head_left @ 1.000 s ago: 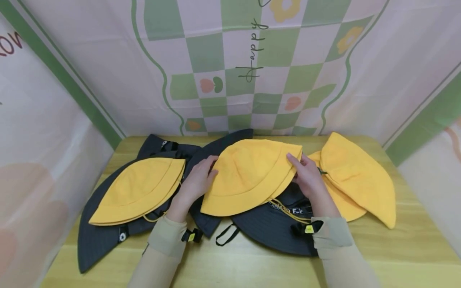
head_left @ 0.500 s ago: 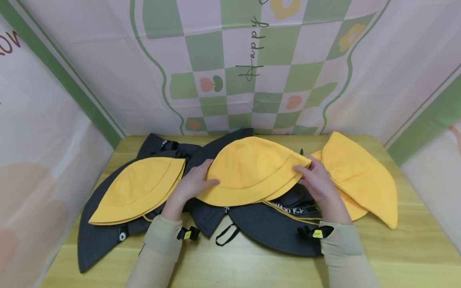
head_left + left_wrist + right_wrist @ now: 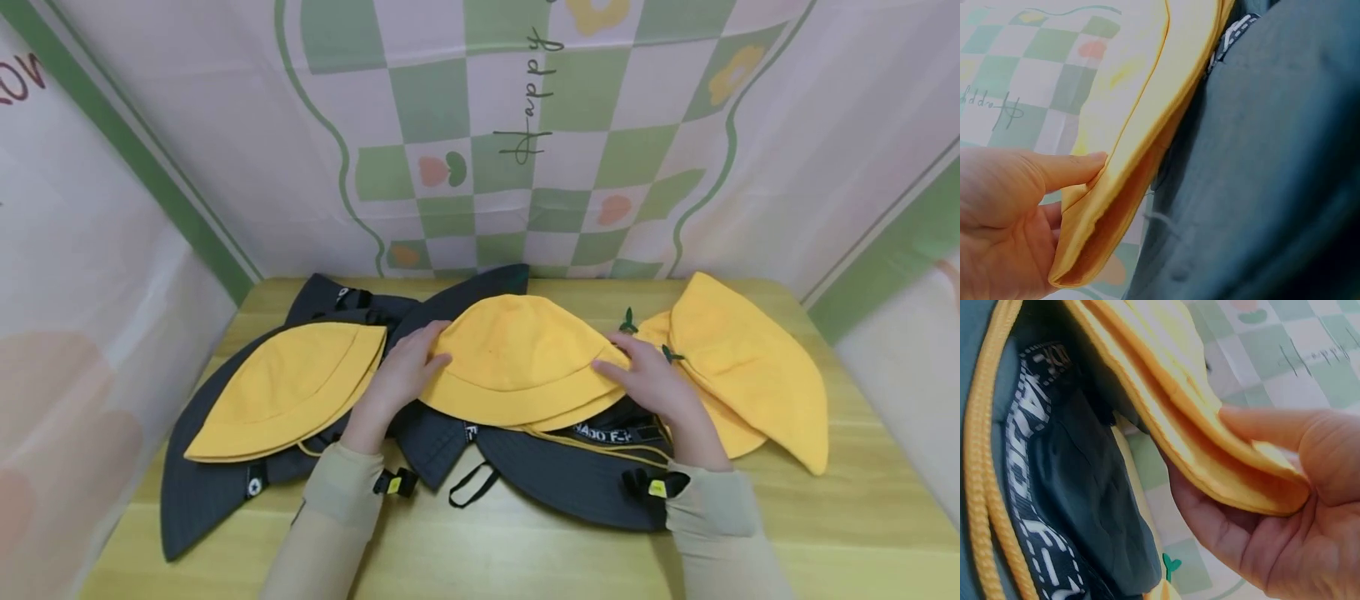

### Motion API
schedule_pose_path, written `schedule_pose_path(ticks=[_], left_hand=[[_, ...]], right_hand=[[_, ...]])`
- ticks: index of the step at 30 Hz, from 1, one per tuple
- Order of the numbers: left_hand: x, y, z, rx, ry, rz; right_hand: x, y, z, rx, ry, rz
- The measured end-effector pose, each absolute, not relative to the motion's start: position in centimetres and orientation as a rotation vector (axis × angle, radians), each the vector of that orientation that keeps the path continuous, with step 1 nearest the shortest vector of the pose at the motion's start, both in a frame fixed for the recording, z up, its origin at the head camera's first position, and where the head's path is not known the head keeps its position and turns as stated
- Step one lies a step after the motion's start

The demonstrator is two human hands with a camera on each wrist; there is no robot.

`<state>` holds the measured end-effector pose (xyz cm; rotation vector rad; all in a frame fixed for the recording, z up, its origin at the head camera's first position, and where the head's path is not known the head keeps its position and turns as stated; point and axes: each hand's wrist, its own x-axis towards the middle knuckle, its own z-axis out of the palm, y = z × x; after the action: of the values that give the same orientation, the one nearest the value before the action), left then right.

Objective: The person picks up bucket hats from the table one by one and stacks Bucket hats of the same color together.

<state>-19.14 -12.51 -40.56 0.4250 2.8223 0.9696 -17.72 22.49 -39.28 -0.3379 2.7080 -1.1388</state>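
Observation:
A folded yellow bucket hat [image 3: 517,350] is held at both ends, brim toward me, above a dark bucket hat [image 3: 577,487] with a lettered band. My left hand [image 3: 397,371] pinches its left end; in the left wrist view the thumb [image 3: 1075,170] presses on the outside of the brim, and the other fingers are partly hidden behind. The right hand [image 3: 663,383] grips the other end, where the right wrist view shows the brim's two layers [image 3: 1210,456] between thumb and fingers. A yellow cord [image 3: 600,446] trails from the hat over the dark one.
At the left, another folded yellow hat [image 3: 292,387] lies on a dark hat [image 3: 191,496]. Yellow hats [image 3: 750,367] with a green leaf tab [image 3: 672,354] lie at the right. Behind the wooden table [image 3: 517,554] hangs a checked cloth [image 3: 502,167].
The held yellow hat has shifted and turned a little, its right end first rising outward, then coming back inward. A green leaf tab now shows behind the right hand. The other hats stay put.

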Motion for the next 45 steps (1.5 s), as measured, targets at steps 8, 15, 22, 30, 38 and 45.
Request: schedule_pose_path(ticks=[8, 15, 22, 30, 38, 45], left_hand=[[-19.1, -13.2, -39.7, 0.347, 2.833, 1.003], [-19.3, -16.0, -38.8, 0.218, 2.899, 0.985], [-18.9, -20.1, -38.1, -0.035, 3.019, 0.891], [-18.3, -23.8, -37.8, -0.206, 3.126, 0.757], [-17.4, -27.7, -37.4, -0.354, 3.032, 0.622], [-16.8, -30.1, -37.8, -0.436, 2.934, 0.47]], right_hand=[[-17.8, 22.2, -39.5, -0.373, 2.823, -1.053], [-17.9, 22.2, -39.4, -0.36, 2.821, -1.031], [-17.9, 22.0, -39.2, -0.343, 2.818, -1.008], [-17.9, 22.0, -39.3, -0.35, 2.828, -0.997], [-17.9, 22.0, -39.2, -0.375, 2.857, -0.991], [-18.0, 22.0, -39.3, -0.372, 2.856, -1.0]])
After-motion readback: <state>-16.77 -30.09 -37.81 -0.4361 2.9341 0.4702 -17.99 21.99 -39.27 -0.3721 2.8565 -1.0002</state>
